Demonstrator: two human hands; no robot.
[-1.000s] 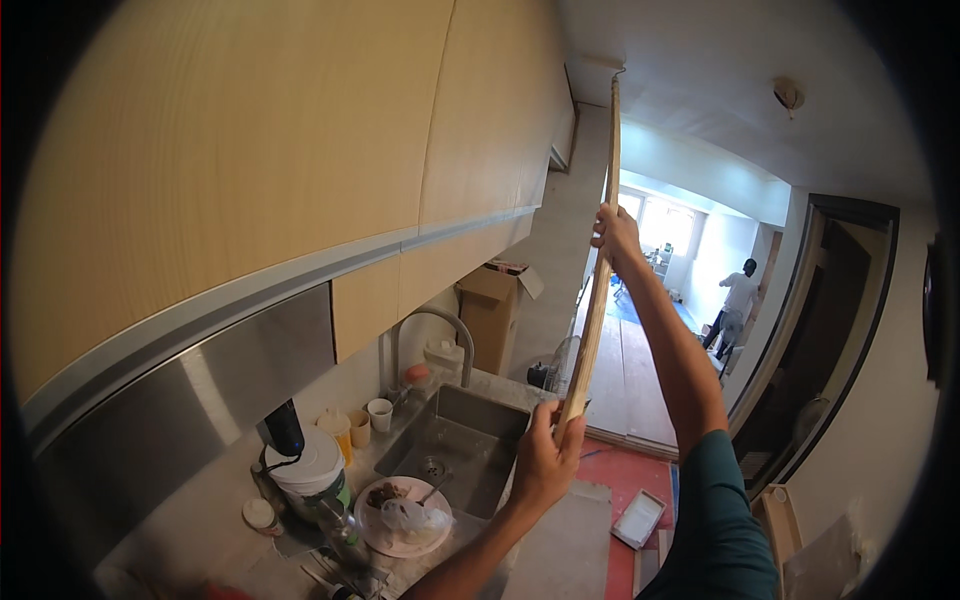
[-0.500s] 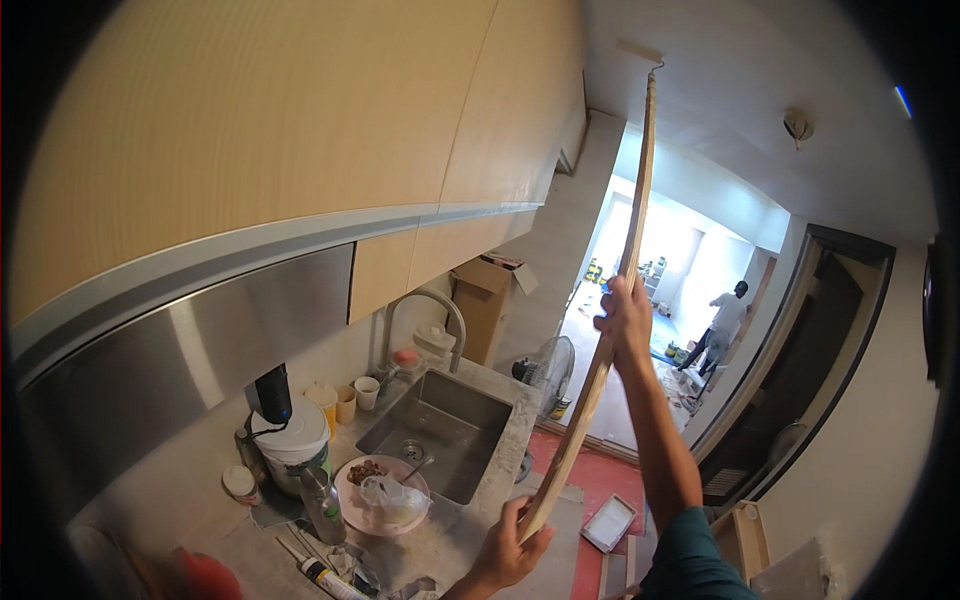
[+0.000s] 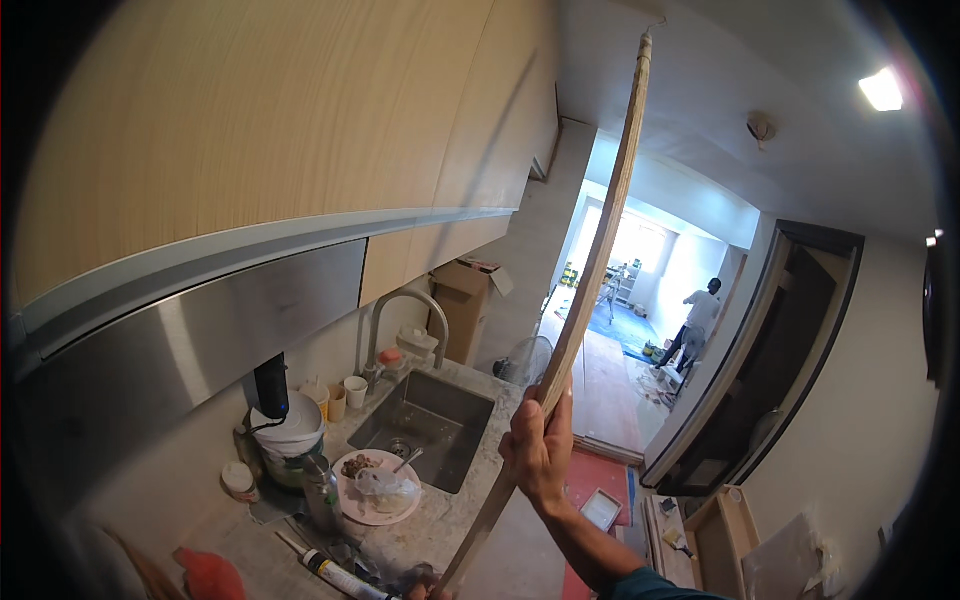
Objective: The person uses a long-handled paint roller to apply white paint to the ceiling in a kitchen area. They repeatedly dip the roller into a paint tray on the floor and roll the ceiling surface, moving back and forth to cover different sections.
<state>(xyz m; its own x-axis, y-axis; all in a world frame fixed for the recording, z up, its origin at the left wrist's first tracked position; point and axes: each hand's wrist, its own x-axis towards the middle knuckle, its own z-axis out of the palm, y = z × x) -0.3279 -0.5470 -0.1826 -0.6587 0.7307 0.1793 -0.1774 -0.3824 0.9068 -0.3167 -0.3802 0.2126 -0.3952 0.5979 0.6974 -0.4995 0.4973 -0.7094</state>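
I stand in the kitchen and watch the long wooden pole [image 3: 600,248]. It leans upward from the front edge of the counter [image 3: 440,510] toward the ceiling [image 3: 700,90], with a thin bent wire [image 3: 656,26] at its top. The right hand [image 3: 540,440] is wrapped around the pole below its middle. The left hand [image 3: 420,585] is dark and cut by the lower edge of the view, near the pole's foot; I cannot tell how firmly it holds.

The top is far from the right hand, so a small twist could make a big swing there. To the left, it could scratch the cabinet door [image 3: 300,120]; to the right, it could hit the lit lamp [image 3: 882,90]. If the foot slips inward over the counter's front edge, I fear it could push the sealant tube [image 3: 338,576], the metal bottle [image 3: 322,492], or the pink plate [image 3: 352,502] beside the sink [image 3: 455,405].
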